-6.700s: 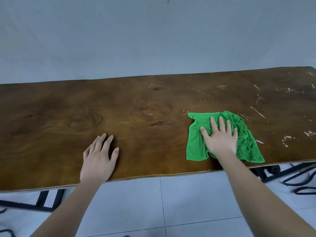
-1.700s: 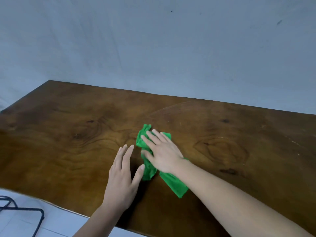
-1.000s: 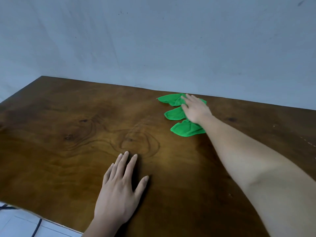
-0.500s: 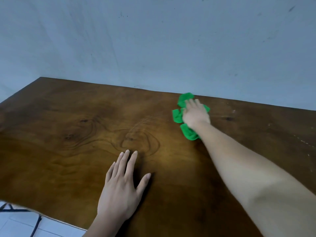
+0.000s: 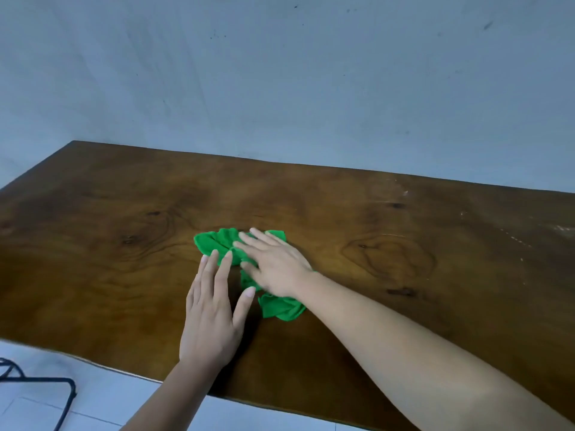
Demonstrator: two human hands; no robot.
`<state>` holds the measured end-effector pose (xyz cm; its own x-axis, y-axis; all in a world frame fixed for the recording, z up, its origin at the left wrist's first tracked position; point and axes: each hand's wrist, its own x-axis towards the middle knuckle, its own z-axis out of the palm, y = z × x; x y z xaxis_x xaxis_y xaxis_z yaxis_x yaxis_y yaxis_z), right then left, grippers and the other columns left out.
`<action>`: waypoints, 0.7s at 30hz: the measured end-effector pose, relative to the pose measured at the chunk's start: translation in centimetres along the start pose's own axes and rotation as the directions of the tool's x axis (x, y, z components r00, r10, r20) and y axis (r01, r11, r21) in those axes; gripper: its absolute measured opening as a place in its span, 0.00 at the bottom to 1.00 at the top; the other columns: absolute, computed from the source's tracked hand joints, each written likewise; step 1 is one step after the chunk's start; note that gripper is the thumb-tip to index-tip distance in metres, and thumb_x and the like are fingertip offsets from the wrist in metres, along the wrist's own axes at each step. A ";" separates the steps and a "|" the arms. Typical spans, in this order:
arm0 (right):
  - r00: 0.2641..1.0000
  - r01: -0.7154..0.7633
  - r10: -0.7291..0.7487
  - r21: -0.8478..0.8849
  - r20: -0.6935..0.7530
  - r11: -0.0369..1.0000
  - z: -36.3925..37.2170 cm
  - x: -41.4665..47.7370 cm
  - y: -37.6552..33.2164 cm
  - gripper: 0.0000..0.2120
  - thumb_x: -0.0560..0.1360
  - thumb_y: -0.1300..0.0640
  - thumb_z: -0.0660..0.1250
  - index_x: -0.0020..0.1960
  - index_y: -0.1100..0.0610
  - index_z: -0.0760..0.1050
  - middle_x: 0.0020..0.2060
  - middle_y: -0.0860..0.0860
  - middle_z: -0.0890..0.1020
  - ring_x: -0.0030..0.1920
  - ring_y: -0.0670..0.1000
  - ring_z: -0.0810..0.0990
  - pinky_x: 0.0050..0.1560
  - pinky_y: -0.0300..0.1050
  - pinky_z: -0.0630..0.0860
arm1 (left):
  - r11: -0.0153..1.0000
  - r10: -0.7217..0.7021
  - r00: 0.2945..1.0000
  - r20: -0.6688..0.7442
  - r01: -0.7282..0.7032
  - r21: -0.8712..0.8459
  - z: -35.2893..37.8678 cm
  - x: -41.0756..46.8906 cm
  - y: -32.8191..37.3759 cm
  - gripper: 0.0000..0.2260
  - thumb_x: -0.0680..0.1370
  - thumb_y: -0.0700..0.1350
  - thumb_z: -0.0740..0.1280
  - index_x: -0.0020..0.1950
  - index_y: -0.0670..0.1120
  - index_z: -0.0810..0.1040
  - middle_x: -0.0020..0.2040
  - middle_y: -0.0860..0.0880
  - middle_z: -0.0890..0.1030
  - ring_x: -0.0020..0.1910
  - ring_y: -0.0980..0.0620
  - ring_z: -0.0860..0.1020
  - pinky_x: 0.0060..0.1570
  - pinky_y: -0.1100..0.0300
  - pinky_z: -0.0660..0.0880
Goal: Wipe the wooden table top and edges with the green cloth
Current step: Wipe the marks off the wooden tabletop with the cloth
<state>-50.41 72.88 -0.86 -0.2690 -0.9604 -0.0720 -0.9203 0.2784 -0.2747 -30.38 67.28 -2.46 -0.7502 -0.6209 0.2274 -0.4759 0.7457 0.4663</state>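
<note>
Looking down, you have the wooden table (image 5: 357,219) filling most of the view, its far edge against a pale blue-grey wall (image 5: 280,82) and its near edge running over white floor tiles (image 5: 40,409). No containers are in view. Faint white scuffs mark the top toward the right end. Your right hand (image 5: 273,269) lies palm-down on the green cloth (image 5: 217,244), fingers spread and flat, pressing the fabric to the wood rather than pinching it; its outline is motion-blurred. The cloth sits bunched in folds near the middle of the top, well clear of every edge, with a lobe showing beyond your wrist on the near side. Your left hand (image 5: 211,309) rests flat on bare wood just beside it, fingers extended, fingertips at the cloth's near-left margin, gripping nothing. A black metal frame (image 5: 67,396) stands on the floor at the lower left.
</note>
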 end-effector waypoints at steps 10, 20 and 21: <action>0.775 -0.604 0.609 0.087 -0.167 0.792 -3.4 -16.8 16.5 0.31 0.91 0.38 0.45 0.91 0.47 0.52 0.91 0.45 0.51 0.90 0.48 0.46 0.90 0.51 0.45 | 0.994 0.053 0.987 0.149 -0.067 0.090 0.4 -0.2 3.2 0.35 0.85 0.74 0.48 0.88 0.59 0.58 0.90 0.56 0.55 0.89 0.55 0.48 0.84 0.50 0.48; 0.501 -0.834 0.842 0.148 -0.199 0.531 -3.6 -34.5 22.9 0.32 0.90 0.37 0.43 0.91 0.48 0.51 0.91 0.48 0.52 0.90 0.52 0.47 0.90 0.55 0.48 | 0.971 0.191 0.944 0.267 -0.222 0.089 3.4 -2.7 10.8 0.34 0.85 0.74 0.49 0.87 0.59 0.61 0.89 0.56 0.58 0.88 0.53 0.54 0.83 0.53 0.47; 0.473 -0.849 0.857 0.152 -0.206 0.505 -3.3 -35.0 22.3 0.33 0.90 0.37 0.43 0.91 0.49 0.51 0.91 0.49 0.52 0.90 0.53 0.47 0.90 0.56 0.50 | 0.969 0.197 0.940 0.280 -0.230 0.090 3.7 -3.1 11.4 0.34 0.85 0.73 0.51 0.87 0.59 0.60 0.89 0.56 0.58 0.88 0.53 0.53 0.83 0.53 0.47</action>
<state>-62.43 112.71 -1.27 -0.9742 -0.2139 -0.0720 -0.1932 0.9554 -0.2235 -35.15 78.60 -0.99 -0.9271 -0.3689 0.0658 -0.3300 0.8870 0.3230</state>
